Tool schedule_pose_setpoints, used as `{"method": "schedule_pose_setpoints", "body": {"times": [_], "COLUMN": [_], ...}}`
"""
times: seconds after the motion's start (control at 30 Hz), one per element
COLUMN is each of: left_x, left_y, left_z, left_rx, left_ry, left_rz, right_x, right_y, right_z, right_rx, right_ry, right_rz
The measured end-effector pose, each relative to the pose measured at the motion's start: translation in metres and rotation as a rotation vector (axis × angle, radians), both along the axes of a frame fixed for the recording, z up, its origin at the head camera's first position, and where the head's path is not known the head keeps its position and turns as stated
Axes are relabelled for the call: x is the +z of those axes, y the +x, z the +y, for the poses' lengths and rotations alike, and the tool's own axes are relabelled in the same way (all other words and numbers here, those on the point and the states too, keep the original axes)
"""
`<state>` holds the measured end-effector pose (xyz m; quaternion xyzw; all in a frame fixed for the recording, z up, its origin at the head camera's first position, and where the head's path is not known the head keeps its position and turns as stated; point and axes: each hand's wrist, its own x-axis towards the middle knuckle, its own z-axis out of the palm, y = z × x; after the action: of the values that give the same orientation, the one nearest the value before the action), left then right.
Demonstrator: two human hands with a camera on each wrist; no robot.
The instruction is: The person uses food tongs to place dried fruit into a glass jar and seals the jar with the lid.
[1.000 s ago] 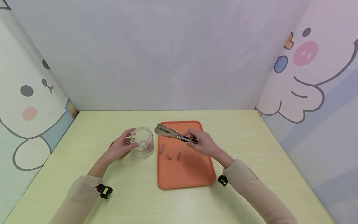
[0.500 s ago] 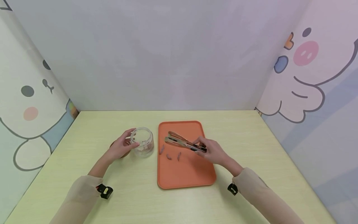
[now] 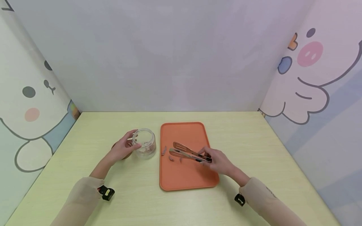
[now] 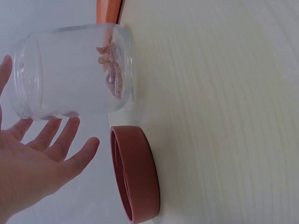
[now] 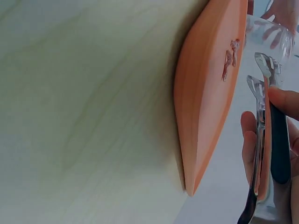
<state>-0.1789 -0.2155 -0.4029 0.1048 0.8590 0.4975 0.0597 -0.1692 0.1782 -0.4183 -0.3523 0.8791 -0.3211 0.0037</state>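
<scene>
My left hand [image 3: 121, 150] holds a clear glass jar [image 3: 145, 150] near its rim, thumb at the front and fingers behind. Small, wrinkled, pinkish-brown pieces [image 4: 114, 70] lie at the jar's bottom in the left wrist view. Metal tongs with dark grips [image 5: 280, 144] are in my right hand [image 3: 222, 162], between thumb and fingers. Their slotted tips stand apart, with nothing between them, over an orange tray [image 3: 186, 180]. A few similar curved pieces [image 3: 164, 150] rest on the tray's left part, one partly hidden by the tongs.
A reddish-brown round lid [image 4: 140, 172] stands on the pale wooden table [image 3: 135, 194] beside the jar, mostly behind my left hand in the head view. A grey wall [image 3: 169, 62] rises at the back; cartoon-printed panels flank both sides.
My right hand has moved the tongs away from the jar, to the right and toward me, over the pieces on the tray. The left hand and jar have stayed put.
</scene>
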Motion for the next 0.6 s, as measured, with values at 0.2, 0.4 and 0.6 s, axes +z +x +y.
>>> {"method": "schedule_pose_setpoints", "body": {"times": [0.2, 0.4, 0.6], "left_x": [-0.003, -0.004, -0.005], "left_y": [-0.002, -0.002, -0.003], "left_z": [-0.001, -0.001, -0.001], "left_rx": [0.003, 0.001, 0.007], "left_ry": [-0.001, -0.003, -0.004], "left_rz": [-0.003, 0.0, -0.009], "right_x": [-0.006, -0.012, -0.015], "right_y": [0.005, 0.007, 0.008], "right_z": [0.0, -0.001, -0.002], "right_rx": [0.006, 0.033, 0.044], "right_ry": [-0.002, 0.001, 0.021], "right_rz": [-0.003, 0.016, 0.029]}}
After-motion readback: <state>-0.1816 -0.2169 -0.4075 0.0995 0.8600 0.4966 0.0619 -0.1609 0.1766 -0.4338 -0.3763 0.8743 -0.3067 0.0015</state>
